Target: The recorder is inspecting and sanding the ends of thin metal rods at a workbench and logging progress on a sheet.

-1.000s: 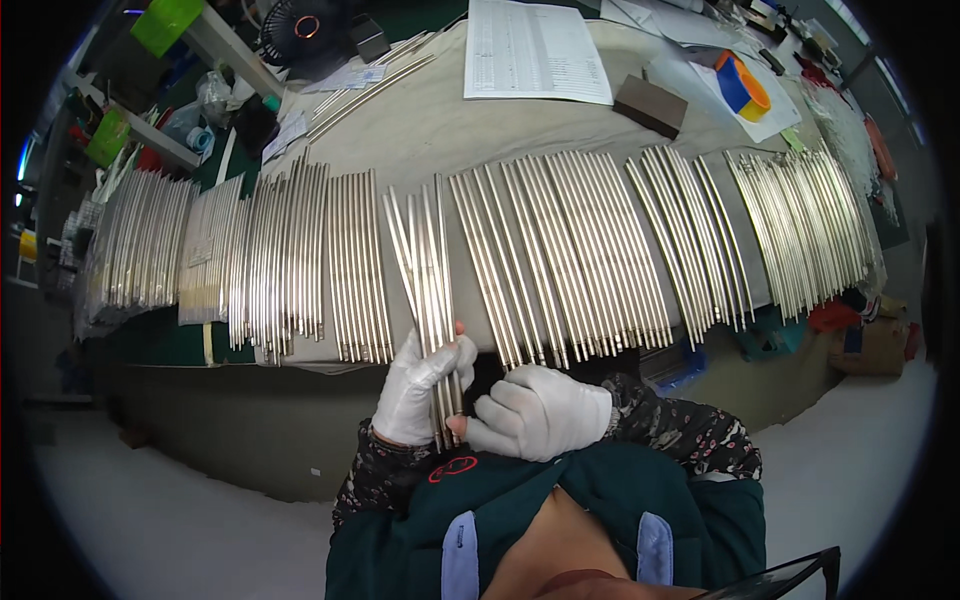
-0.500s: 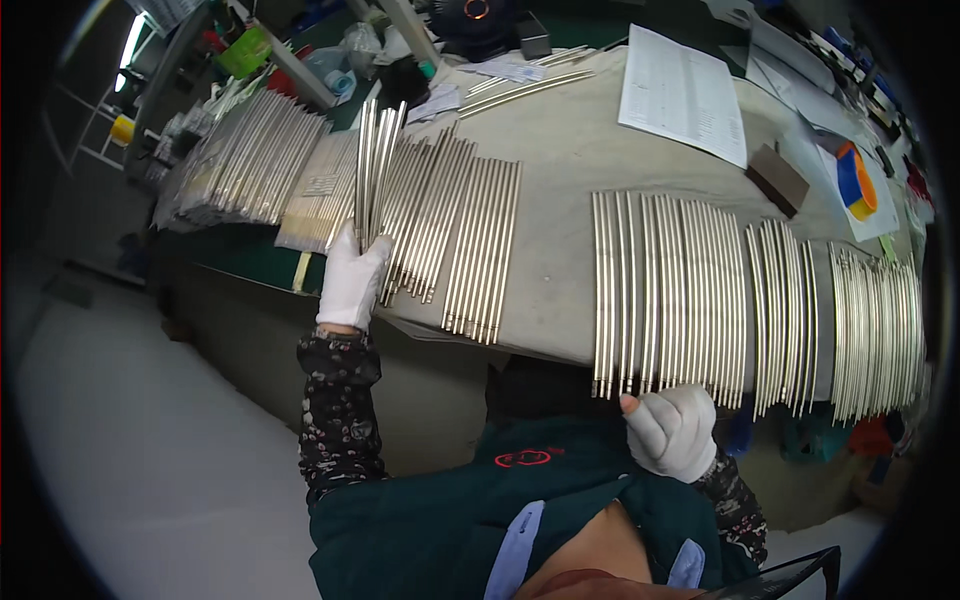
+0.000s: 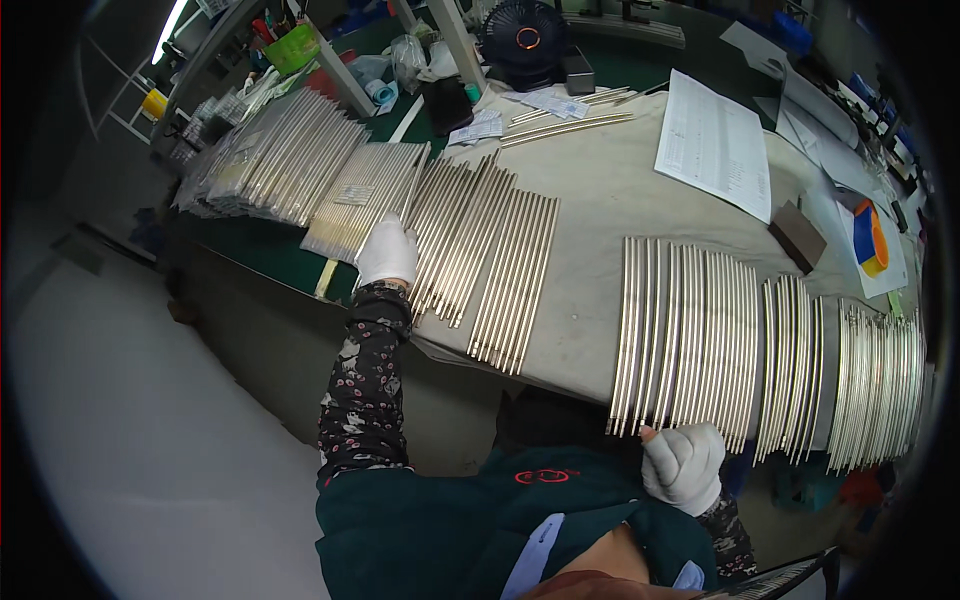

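My left hand, in a white glove, rests at the near left end of a row of loose silvery metal rods. Its back faces up and hides the fingers, so whether it grips any rods does not show. A narrower group of loose rods lies to its right. At the table's front edge my right hand, gloved in white with a bare thumb tip, is curled closed. The thumb tip is right at the near ends of a wide row of rods; what the fingers hold, if anything, is hidden.
Plastic-wrapped rod bundles lie at the far left. More rods and a dense rod group are on the right. Behind are a printed sheet, a dark block, an orange-and-blue tape roll and a black fan.
The upright rod bundle in my left hand no longer stands up; that hand is now low beside the loose rods. My right hand stays closed by the rod ends. The view has shifted.
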